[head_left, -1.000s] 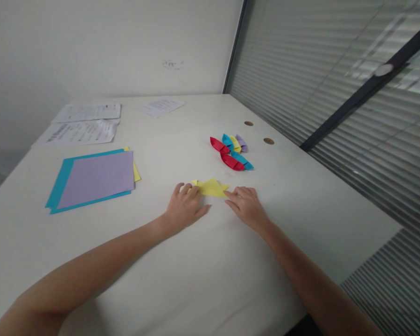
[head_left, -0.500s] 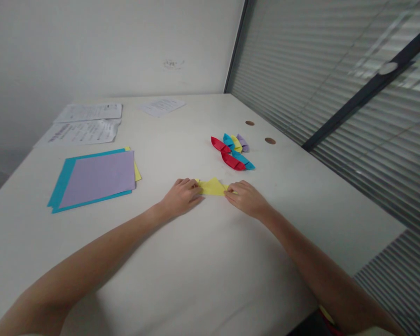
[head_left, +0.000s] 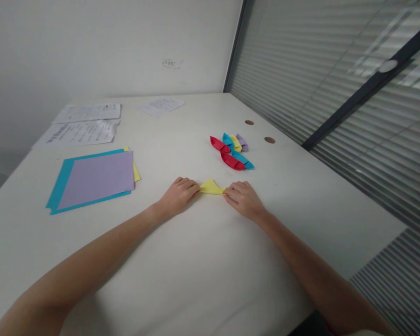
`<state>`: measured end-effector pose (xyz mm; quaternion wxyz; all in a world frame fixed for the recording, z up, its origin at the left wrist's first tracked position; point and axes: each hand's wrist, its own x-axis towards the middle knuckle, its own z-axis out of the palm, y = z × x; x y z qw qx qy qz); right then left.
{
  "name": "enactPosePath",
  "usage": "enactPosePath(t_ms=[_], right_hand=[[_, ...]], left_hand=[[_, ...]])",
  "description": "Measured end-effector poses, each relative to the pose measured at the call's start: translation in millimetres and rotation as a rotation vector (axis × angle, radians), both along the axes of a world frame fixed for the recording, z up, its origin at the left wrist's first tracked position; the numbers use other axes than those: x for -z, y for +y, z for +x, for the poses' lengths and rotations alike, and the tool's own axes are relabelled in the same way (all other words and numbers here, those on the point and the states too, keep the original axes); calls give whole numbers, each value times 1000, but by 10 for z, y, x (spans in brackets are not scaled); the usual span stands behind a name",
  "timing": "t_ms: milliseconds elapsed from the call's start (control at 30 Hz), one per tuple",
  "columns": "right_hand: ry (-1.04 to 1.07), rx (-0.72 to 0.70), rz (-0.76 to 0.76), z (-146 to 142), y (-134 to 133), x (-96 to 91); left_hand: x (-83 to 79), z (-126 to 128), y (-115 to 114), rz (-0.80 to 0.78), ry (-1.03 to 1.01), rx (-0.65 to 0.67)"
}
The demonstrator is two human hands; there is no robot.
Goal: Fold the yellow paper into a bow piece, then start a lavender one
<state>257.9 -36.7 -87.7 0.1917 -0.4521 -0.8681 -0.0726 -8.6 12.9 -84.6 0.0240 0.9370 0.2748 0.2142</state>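
Observation:
A folded yellow paper (head_left: 211, 187) lies on the white table (head_left: 203, 261) between my two hands. My left hand (head_left: 178, 195) grips its left end with curled fingers. My right hand (head_left: 242, 198) pinches its right end, fingers closed over the edge. Only a small yellow triangle shows between the hands. Just beyond lies a cluster of several finished folded pieces (head_left: 233, 150) in red, teal, yellow and purple.
A stack of flat coloured sheets (head_left: 95, 179), purple on top of teal and yellow, lies to the left. Printed white papers (head_left: 82, 126) sit at the far left and back. Two round cable holes (head_left: 269, 139) are near the blinds on the right.
Both hands have closed in on the yellow paper and pressed it narrower; less of it shows now than a second ago.

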Motion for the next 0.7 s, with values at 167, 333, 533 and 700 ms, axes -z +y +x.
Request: enactPosePath(t_ms=[167,333,533,700], right_hand=[[123,117,-96,-50,9,51],[283,247,-224,-125,69,115],[427,337,-291,-158,138,152],[423,294,-199,-119,199,226]], left_hand=[[18,27,-6,-65,-44,-77],[66,65,6,-225,-180,-145],[90,126,85,-421,-281,-263],[101,138,126,-395,-233,-244]])
